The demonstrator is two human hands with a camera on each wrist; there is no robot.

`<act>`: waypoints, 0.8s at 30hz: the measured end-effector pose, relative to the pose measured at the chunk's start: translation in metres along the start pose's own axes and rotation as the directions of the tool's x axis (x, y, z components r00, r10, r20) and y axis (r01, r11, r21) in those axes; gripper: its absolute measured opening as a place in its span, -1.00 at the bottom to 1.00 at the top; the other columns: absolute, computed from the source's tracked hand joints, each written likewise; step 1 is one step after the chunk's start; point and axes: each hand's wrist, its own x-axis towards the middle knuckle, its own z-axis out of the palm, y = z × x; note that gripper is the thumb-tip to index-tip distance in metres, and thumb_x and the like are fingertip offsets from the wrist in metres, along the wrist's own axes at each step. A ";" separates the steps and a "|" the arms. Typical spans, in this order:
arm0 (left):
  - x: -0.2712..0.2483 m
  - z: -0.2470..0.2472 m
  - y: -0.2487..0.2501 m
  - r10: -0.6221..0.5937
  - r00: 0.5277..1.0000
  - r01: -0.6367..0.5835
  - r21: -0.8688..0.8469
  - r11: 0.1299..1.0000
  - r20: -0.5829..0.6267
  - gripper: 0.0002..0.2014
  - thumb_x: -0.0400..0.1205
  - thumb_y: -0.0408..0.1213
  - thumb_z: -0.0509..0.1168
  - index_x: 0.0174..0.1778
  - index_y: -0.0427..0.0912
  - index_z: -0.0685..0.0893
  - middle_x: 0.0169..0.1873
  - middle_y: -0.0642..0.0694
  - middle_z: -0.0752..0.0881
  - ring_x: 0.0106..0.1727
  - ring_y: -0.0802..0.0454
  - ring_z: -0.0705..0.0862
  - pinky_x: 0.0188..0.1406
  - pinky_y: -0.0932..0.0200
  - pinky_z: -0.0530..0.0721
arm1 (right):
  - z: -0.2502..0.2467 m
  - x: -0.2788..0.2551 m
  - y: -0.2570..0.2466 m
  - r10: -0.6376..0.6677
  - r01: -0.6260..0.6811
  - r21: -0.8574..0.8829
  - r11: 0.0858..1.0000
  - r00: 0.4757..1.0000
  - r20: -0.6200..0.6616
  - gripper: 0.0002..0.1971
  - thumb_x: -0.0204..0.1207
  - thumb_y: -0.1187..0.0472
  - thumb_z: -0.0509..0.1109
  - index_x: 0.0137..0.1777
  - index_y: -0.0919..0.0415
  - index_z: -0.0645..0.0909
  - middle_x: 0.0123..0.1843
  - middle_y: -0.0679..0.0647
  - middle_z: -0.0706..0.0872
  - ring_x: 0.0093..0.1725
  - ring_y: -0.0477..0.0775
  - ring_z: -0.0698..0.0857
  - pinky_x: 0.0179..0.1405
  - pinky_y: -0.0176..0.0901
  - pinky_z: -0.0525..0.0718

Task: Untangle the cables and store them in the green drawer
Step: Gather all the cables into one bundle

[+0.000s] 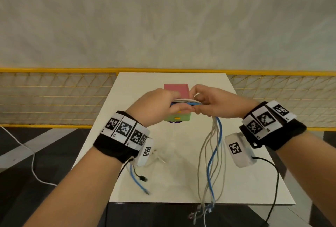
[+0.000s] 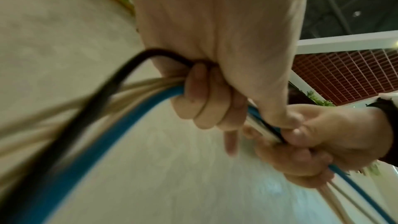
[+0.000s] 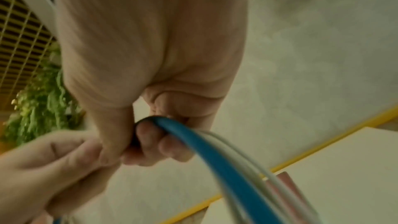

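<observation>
Both hands hold one bundle of cables (image 1: 211, 156) in the air above the small drawer box (image 1: 179, 116). The bundle has a blue cable (image 2: 112, 134), a black one (image 2: 120, 72) and several white or beige ones (image 2: 137, 84). My left hand (image 1: 160, 105) grips the bundle in its fist (image 2: 206, 98). My right hand (image 1: 216, 103) touches it and grips the same strands (image 3: 155, 140), which hang from it past the table's near edge. The box has a pink top (image 1: 176, 89) and a green drawer front (image 1: 177, 117) with a yellow handle, partly hidden by the hands.
The white table (image 1: 245, 181) stands against a yellow mesh fence (image 1: 54, 97). Blue and black cable ends (image 1: 141, 181) lie on the table below my left wrist. A white cord (image 1: 32, 161) runs over the dark floor at the left.
</observation>
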 end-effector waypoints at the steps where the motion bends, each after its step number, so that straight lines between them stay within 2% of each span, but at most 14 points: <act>1: -0.001 0.001 -0.002 0.016 0.999 -0.014 0.039 0.999 -0.039 -0.49 0.60 0.28 0.15 0.15 -0.06 0.68 -0.31 -0.05 0.71 -0.24 -0.07 0.67 -0.32 0.02 0.54 | 0.002 -0.001 0.004 -0.014 0.013 -0.078 0.997 1.000 -0.003 -0.90 0.62 0.22 0.28 0.07 0.18 0.44 -0.27 -0.09 0.63 -0.38 -0.13 0.51 -0.32 -0.26 0.53; 2: -0.002 0.001 -0.002 0.028 0.996 -0.023 0.051 0.998 -0.090 -0.53 0.64 0.24 0.13 0.00 -0.11 0.67 -0.37 -0.04 0.68 -0.28 -0.08 0.63 -0.35 0.00 0.51 | 0.006 -0.001 0.010 -0.035 0.030 -0.148 0.989 0.999 -0.027 -0.97 0.65 0.19 0.22 0.02 0.12 0.45 -0.27 -0.09 0.59 -0.35 -0.15 0.50 -0.27 -0.26 0.52; 4: -0.004 -0.003 0.001 0.001 0.973 -0.006 -0.020 1.000 -0.229 -0.62 0.69 0.15 0.12 -0.20 -0.09 0.54 -0.53 0.02 0.51 -0.42 -0.06 0.51 -0.43 0.03 0.35 | 0.018 -0.001 0.022 -0.085 0.061 -0.192 0.979 0.989 -0.118 -0.86 0.70 0.14 0.10 -0.11 -0.01 0.38 -0.29 -0.09 0.51 -0.37 -0.19 0.46 -0.28 -0.34 0.48; 6: -0.004 -0.009 0.002 -0.065 0.930 -0.001 -0.180 0.984 -0.361 -0.69 0.74 0.06 0.12 -0.20 -0.04 0.56 -0.56 0.08 0.45 -0.44 -0.04 0.46 -0.43 0.03 0.33 | 0.032 0.000 0.035 -0.130 0.102 -0.139 0.985 0.969 -0.210 -0.82 0.72 0.13 -0.01 -0.13 -0.02 0.31 -0.30 -0.07 0.45 -0.38 -0.16 0.40 -0.31 -0.33 0.45; 7: -0.004 -0.012 0.001 -0.105 0.902 -0.005 -0.254 0.967 -0.418 -0.68 0.75 0.02 0.12 -0.19 -0.06 0.60 -0.54 0.08 0.46 -0.41 -0.07 0.49 -0.41 0.00 0.38 | 0.039 0.001 0.043 -0.146 0.122 -0.114 0.986 0.961 -0.234 -0.82 0.72 0.14 -0.05 -0.11 -0.01 0.30 -0.30 -0.05 0.44 -0.37 -0.13 0.39 -0.32 -0.25 0.45; 9: -0.001 -0.016 0.000 -0.187 0.849 -0.019 -0.381 0.924 -0.494 -0.64 0.76 0.00 0.10 -0.28 -0.07 0.55 -0.52 0.03 0.47 -0.41 -0.06 0.48 -0.36 -0.05 0.44 | 0.055 0.001 0.057 -0.132 0.120 -0.066 0.991 0.963 -0.235 -0.81 0.71 0.20 -0.06 -0.10 -0.03 0.29 -0.28 -0.01 0.45 -0.34 -0.04 0.42 -0.28 -0.14 0.52; 11: 0.000 -0.022 0.002 -0.283 0.806 -0.041 -0.526 0.850 -0.520 -0.62 0.76 0.02 0.09 -0.37 0.00 0.46 -0.53 0.04 0.40 -0.47 0.05 0.38 -0.41 0.01 0.38 | 0.069 0.002 0.072 -0.072 0.066 -0.037 0.997 0.975 -0.210 -0.78 0.71 0.29 -0.05 -0.09 -0.03 0.30 -0.24 0.03 0.50 -0.27 0.04 0.54 -0.15 -0.16 0.60; 13: 0.001 -0.028 0.001 -0.344 0.776 -0.071 -0.616 0.785 -0.528 -0.60 0.76 0.02 0.09 -0.37 -0.06 0.45 -0.53 0.04 0.37 -0.48 0.11 0.33 -0.44 0.11 0.35 | 0.079 0.001 0.088 0.008 -0.018 -0.070 0.997 0.989 -0.146 -0.82 0.71 0.25 -0.03 -0.06 -0.01 0.32 -0.20 0.01 0.52 -0.19 0.07 0.60 -0.01 -0.05 0.61; 15: 0.000 -0.032 -0.002 -0.379 0.752 -0.103 -0.664 0.741 -0.540 -0.59 0.76 0.01 0.10 -0.41 -0.04 0.43 -0.53 0.03 0.38 -0.47 0.10 0.33 -0.44 0.14 0.34 | 0.082 0.002 0.104 0.122 -0.135 -0.236 0.962 0.990 -0.066 -0.86 0.71 0.15 0.01 -0.03 0.09 0.37 -0.16 0.00 0.49 -0.14 0.13 0.58 0.02 0.03 0.56; 17: -0.001 -0.032 -0.007 -0.404 0.745 -0.122 -0.703 0.700 -0.531 -0.59 0.74 0.05 0.11 -0.45 0.03 0.40 -0.53 0.03 0.37 -0.48 0.09 0.32 -0.44 0.13 0.31 | 0.074 0.006 0.112 0.246 -0.253 -0.402 0.880 0.967 -0.070 -0.79 0.71 0.11 0.07 0.04 0.23 0.45 -0.08 0.06 0.43 -0.08 0.23 0.58 0.02 0.04 0.52; 19: -0.002 -0.032 -0.011 -0.427 0.743 -0.116 -0.728 0.675 -0.515 -0.60 0.72 0.07 0.10 -0.42 0.01 0.41 -0.52 0.03 0.35 -0.47 0.09 0.30 -0.45 0.13 0.29 | 0.056 0.014 0.107 0.313 -0.351 -0.396 0.848 0.936 -0.159 -0.77 0.70 0.16 0.12 0.07 0.32 0.50 -0.04 0.14 0.47 -0.10 0.23 0.57 -0.06 -0.02 0.48; 21: -0.003 -0.034 -0.015 -0.446 0.741 -0.119 -0.752 0.649 -0.502 -0.62 0.72 0.09 0.09 -0.39 0.02 0.42 -0.52 0.05 0.34 -0.47 0.10 0.29 -0.47 0.15 0.28 | 0.034 0.019 0.099 0.310 -0.405 -0.327 0.853 0.900 -0.306 -0.81 0.68 0.22 0.14 0.04 0.32 0.54 -0.02 0.22 0.63 -0.06 0.25 0.62 -0.03 0.00 0.53; 22: -0.003 -0.036 -0.016 -0.449 0.741 -0.127 -0.762 0.636 -0.499 -0.62 0.71 0.11 0.09 -0.40 0.04 0.42 -0.52 0.07 0.35 -0.47 0.11 0.30 -0.48 0.16 0.27 | 0.024 0.020 0.096 0.266 -0.405 -0.322 0.856 0.879 -0.396 -0.81 0.67 0.23 0.14 0.04 0.32 0.55 -0.02 0.24 0.67 -0.04 0.28 0.64 -0.02 0.03 0.57; 24: -0.003 -0.039 -0.017 -0.445 0.748 -0.142 -0.774 0.617 -0.493 -0.62 0.69 0.14 0.08 -0.41 0.08 0.44 -0.50 0.09 0.36 -0.46 0.12 0.31 -0.49 0.18 0.26 | 0.007 0.019 0.097 0.138 -0.391 -0.337 0.857 0.803 -0.580 -0.81 0.66 0.21 0.17 0.04 0.32 0.56 -0.06 0.25 0.64 -0.09 0.29 0.63 -0.17 0.00 0.52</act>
